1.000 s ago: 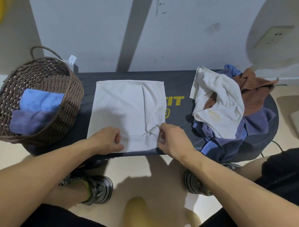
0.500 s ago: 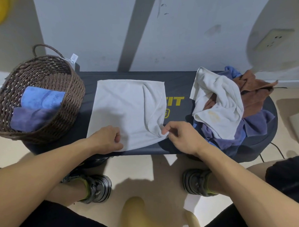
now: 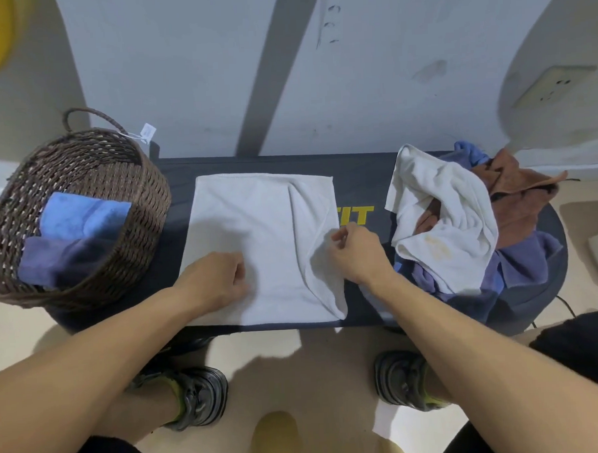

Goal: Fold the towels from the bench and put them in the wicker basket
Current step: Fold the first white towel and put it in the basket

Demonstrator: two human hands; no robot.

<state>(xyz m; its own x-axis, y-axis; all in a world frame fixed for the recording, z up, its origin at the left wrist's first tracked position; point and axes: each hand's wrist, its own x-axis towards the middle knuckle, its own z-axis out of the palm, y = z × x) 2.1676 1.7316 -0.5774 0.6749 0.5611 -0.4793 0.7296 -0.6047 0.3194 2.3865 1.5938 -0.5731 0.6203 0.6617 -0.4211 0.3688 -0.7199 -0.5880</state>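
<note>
Lying spread across the middle of the bench, the white towel is not yet folded, and its right edge is already creased inward. The left hand rests on its near left part with fingers curled; I cannot tell whether they pinch cloth. The right hand pinches the right edge. Pulling unevenly could likely drag the towel off the bench's near edge or set a crooked fold. The basket at the bench's left end holds blue towels; the pile waits at the right end.
</note>
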